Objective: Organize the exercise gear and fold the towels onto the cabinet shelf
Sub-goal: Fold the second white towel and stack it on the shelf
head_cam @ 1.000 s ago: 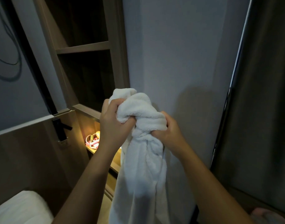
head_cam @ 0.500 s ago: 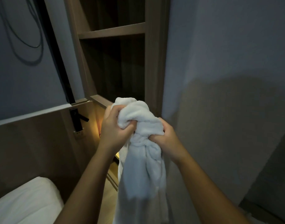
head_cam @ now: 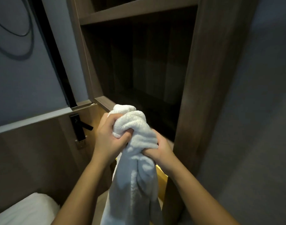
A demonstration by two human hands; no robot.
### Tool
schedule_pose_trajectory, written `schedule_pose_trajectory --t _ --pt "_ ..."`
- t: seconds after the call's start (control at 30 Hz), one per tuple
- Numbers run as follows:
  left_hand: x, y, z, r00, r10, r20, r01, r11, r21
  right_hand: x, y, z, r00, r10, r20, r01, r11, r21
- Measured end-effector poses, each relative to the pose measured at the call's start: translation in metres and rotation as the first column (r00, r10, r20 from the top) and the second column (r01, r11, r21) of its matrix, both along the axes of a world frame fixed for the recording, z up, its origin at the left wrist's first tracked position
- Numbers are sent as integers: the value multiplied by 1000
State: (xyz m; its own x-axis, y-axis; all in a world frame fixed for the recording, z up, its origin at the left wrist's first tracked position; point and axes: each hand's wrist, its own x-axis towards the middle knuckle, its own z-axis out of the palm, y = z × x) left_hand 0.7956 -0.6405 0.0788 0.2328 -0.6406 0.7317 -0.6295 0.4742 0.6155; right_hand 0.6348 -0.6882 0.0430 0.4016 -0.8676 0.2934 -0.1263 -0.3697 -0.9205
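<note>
A white terry towel (head_cam: pixel 135 176) hangs bunched in front of me, its top wadded into a lump and the rest trailing down out of view. My left hand (head_cam: pixel 108 140) grips the wadded top from the left. My right hand (head_cam: pixel 160 148) grips the bunched neck just below it from the right. Both hands hold the towel in front of the open wooden cabinet (head_cam: pixel 202 88), level with the front edge of its dark lower compartment. A shelf board (head_cam: pixel 132 12) runs across higher up.
A lit yellow niche (head_cam: pixel 161 177) shows below the cabinet, mostly hidden by the towel. A black door handle (head_cam: pixel 79 127) sits on the brown panel at left. A white pillow (head_cam: pixel 24 210) lies at bottom left. A grey wall (head_cam: pixel 255 127) stands at right.
My view has swung right and closer to the cabinet, so the dark compartment now fills the centre. Both hands keep the same grip on the towel. The pink items in the niche are hidden now.
</note>
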Motion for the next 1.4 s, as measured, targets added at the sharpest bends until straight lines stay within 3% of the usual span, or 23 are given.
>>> schedule_pose_trajectory --t 0.17,0.33,0.57,0.83,1.03,1.27,1.4 --pt "46 -45 -10 999 -40 27 38 998 47 31 -28 -2 993 39 114 -50 995 87" --pt "102 -109 -22 987 -149 60 143 985 94 76 -65 -10 997 -21 79 9 989 149" --pt "164 -188 -21 883 -447 144 415 886 204 130 -101 -14 968 -249 43 234 948 214" --pt "181 -209 -21 796 -584 161 558 810 178 157 -91 -13 916 -402 0 396 903 165" --pt "182 -209 -73 748 -647 152 645 761 64 163 -73 -58 887 -460 34 458 887 56" --pt "222 -153 -140 694 -691 201 718 682 -138 205 -6 -126 881 -465 81 473 870 -140" --pt "252 -109 -160 653 -709 264 753 645 -131 228 40 -152 866 -486 118 500 844 -195"
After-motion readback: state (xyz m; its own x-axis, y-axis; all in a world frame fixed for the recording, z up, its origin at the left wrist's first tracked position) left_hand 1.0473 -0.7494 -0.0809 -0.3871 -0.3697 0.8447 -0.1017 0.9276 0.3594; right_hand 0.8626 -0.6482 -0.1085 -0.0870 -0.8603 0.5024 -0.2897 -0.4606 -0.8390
